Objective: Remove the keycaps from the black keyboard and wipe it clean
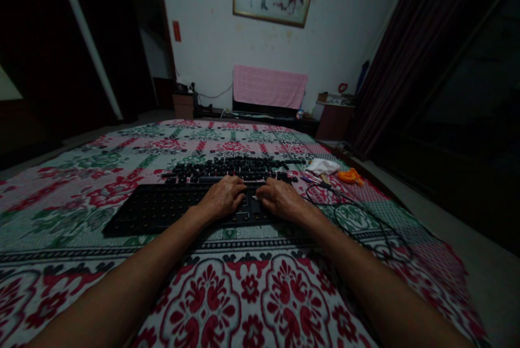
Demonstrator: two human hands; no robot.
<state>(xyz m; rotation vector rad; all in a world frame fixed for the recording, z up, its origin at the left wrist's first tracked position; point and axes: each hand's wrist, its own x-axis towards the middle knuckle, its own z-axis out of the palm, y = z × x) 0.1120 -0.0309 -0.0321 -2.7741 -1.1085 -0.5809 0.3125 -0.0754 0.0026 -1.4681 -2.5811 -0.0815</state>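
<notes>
The bed fills most of the view, under a cover with red and green flowers. On it, in front of the person, lies a black keyboard, flat and turned a little. Most of its top looks bare, without caps. Just behind it, touching its far edge or very near, there is a long heap of black keycaps. A thin black cable runs in loose loops on the cover to the right of the keyboard.

Both hands are on the right part of the keyboard, close together. The left hand rests with its fingers bent down onto the board. The right hand is just beside it, its fingers curled in the same way. For each hand I cannot tell whether the grip is closed on something small or only presses on the board, because the fingertips are hidden and the picture is dark.

I judge the keyboard to be stiff and rather light, a little slippery plastic. It is best held at the two short ends, not by the cable. The caps are small and light and would scatter easily on the soft cover.

Further right lie a white cloth and, near it, a small orange thing.
</notes>
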